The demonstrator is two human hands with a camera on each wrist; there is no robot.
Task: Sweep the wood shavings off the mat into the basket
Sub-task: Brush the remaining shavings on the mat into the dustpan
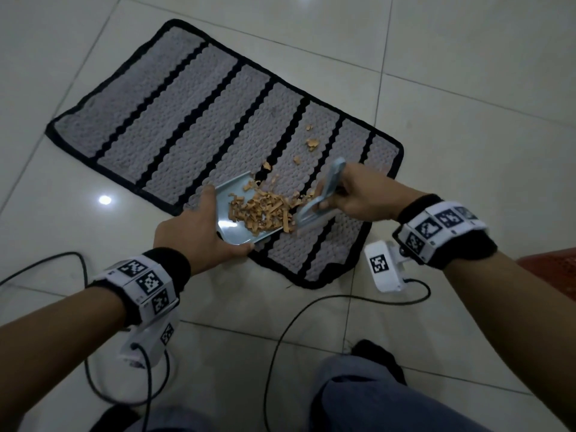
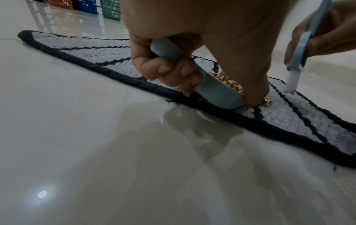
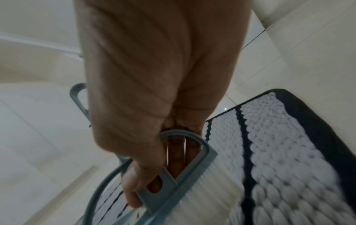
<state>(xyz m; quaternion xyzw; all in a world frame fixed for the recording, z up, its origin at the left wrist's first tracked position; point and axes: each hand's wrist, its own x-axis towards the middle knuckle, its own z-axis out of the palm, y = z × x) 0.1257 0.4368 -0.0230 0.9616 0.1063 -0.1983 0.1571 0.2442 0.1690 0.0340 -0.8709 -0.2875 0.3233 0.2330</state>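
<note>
A grey mat (image 1: 174, 120) with black stripes lies on the tiled floor. My left hand (image 1: 199, 229) grips a pale blue dustpan (image 1: 233, 194) by its near edge, its lip down on the mat. A heap of tan wood shavings (image 1: 261, 210) lies in the pan and at its lip. My right hand (image 1: 358, 194) holds a pale blue hand brush (image 1: 324, 194), its white bristles (image 3: 217, 182) down on the mat (image 3: 279, 144) just right of the heap. A few loose shavings (image 1: 311, 143) lie farther up the mat. In the left wrist view the fingers (image 2: 167, 70) curl round the dustpan (image 2: 212, 89).
A red basket (image 1: 551, 269) shows at the right edge by my right forearm. Orange, blue and green baskets (image 2: 111, 9) stand far off across the floor. Black cables (image 1: 280, 338) loop over the tiles near my knees (image 1: 358, 397). Bare tiles surround the mat.
</note>
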